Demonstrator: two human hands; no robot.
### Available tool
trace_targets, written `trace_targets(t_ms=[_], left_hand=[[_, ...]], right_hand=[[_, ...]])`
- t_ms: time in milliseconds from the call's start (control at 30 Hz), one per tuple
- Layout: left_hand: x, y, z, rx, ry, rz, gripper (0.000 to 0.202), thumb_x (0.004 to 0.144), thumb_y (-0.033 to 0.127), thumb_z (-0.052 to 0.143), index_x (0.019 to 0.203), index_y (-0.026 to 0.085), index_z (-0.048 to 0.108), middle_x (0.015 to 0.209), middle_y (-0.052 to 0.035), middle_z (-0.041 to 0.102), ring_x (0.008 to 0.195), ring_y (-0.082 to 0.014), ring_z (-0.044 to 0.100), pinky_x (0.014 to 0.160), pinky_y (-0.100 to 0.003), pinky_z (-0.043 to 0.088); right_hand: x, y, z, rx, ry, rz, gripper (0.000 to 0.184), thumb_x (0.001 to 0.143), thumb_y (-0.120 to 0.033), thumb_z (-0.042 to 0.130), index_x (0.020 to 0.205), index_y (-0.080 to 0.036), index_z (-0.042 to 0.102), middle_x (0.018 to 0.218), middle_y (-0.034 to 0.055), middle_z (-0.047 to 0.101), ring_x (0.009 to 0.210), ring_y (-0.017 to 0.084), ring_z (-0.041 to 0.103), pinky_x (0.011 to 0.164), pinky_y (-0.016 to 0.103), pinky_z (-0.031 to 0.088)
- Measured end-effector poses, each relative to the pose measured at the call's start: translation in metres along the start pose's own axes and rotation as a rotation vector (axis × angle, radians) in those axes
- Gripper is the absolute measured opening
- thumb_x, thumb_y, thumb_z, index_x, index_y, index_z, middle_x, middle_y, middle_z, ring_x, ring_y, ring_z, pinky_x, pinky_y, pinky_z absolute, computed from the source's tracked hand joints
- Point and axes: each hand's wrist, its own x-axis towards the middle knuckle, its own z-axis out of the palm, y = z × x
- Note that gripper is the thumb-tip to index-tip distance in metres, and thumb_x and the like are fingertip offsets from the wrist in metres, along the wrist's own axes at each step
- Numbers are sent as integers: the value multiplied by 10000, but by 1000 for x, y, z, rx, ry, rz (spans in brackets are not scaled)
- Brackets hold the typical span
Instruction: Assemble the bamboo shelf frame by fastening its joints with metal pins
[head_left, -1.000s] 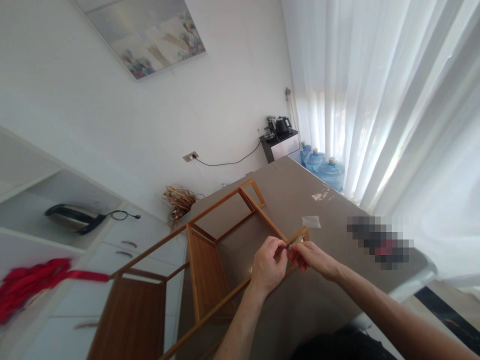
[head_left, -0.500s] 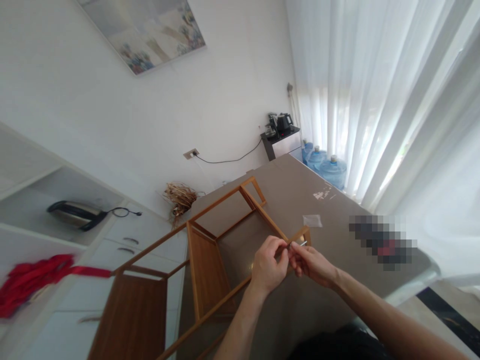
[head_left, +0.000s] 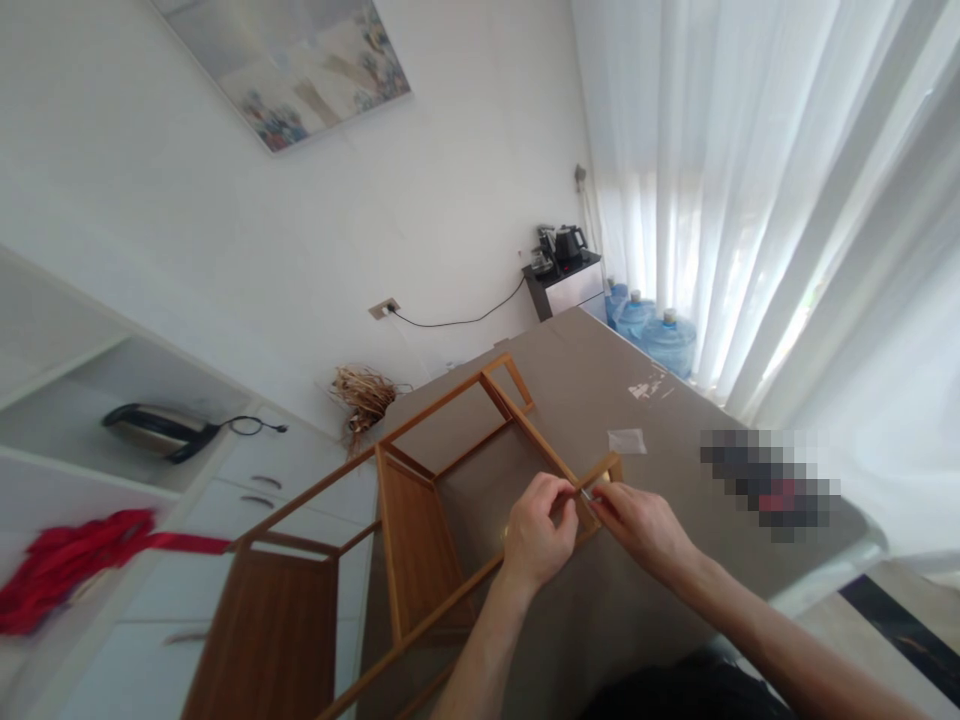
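A brown wooden shelf frame (head_left: 431,540) with slatted panels lies on its side, partly across the grey table (head_left: 570,370). My left hand (head_left: 538,530) is closed in a pinch at the frame's near right corner, thumb and forefinger meeting at the rail. Whatever small part sits between those fingertips is hidden. My right hand (head_left: 646,525) pinches a thin silvery hex key (head_left: 587,494), its end against the same joint. A short wooden end piece (head_left: 604,466) stands just beyond the fingers.
A small clear plastic bag (head_left: 626,441) lies beyond my right hand. A blurred-out dark item (head_left: 769,485) is on the table's right side. Blue water bottles (head_left: 667,345) stand by the curtain. At left are white cabinets (head_left: 300,500), a kettle (head_left: 157,430) and red cloth (head_left: 82,565).
My right hand has shifted slightly right and turned, and the hex key now points at the joint instead of sticking out to the right. My left hand stays at the corner.
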Motion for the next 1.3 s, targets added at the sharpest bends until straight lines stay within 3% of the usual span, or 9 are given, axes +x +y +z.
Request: trace_targets(t_ms=[133, 367, 533, 667, 800, 1133, 1300], left_hand=[[0, 0, 0, -3, -6, 4, 151, 828, 136, 456, 895, 199, 575, 912, -41, 588, 835, -152, 565, 754, -274, 473], [0, 0, 0, -8, 0, 8, 193, 793, 93, 455, 901, 200, 573, 909, -33, 587, 825, -144, 564, 748, -262, 470], [0, 0, 1, -9, -3, 6, 205, 786, 79, 446, 898, 195, 573, 893, -29, 585, 801, -137, 559, 727, -252, 461], [0, 0, 1, -8, 0, 6, 209, 788, 78, 439, 899, 194, 572, 897, -30, 582, 804, -137, 554, 730, -252, 454], [0, 1, 0, -10, 0, 7, 215, 785, 75, 438, 901, 195, 574, 895, -29, 580, 810, -140, 552, 736, -254, 450], [0, 0, 0, -12, -7, 5, 213, 778, 72, 443, 900, 194, 567, 905, -34, 582, 819, -145, 555, 742, -257, 452], [0, 0, 1, -18, -10, 1, 203, 778, 78, 445, 894, 197, 561, 897, -33, 578, 804, -145, 550, 731, -258, 449]], right_hand=[[1, 0, 4, -51, -5, -10, 281, 943, -305, 353, 858, -196, 598, 809, 28, 677, 724, 163, 615, 596, 251, 350], [-1, -3, 14, 60, 39, 52, 292, 944, -328, 360, 868, -190, 606, 800, 30, 682, 710, 150, 620, 581, 237, 346], [-2, -3, 23, -49, 90, 38, 322, 954, -326, 332, 810, -189, 585, 756, 27, 670, 661, 152, 612, 536, 250, 296], [0, -5, 18, -135, 123, 10, 360, 960, -341, 331, 737, -198, 575, 695, 15, 641, 620, 134, 580, 530, 256, 266], [1, -7, 9, -169, 158, -36, 356, 953, -362, 361, 743, -214, 609, 801, 30, 633, 737, 137, 575, 591, 242, 300], [1, -1, 12, -86, 122, -34, 369, 952, -381, 354, 752, -200, 605, 770, 28, 616, 697, 137, 554, 603, 243, 311], [1, 0, 18, 121, 82, 40, 377, 934, -392, 372, 735, -186, 617, 739, 35, 626, 663, 139, 559, 591, 240, 337]])
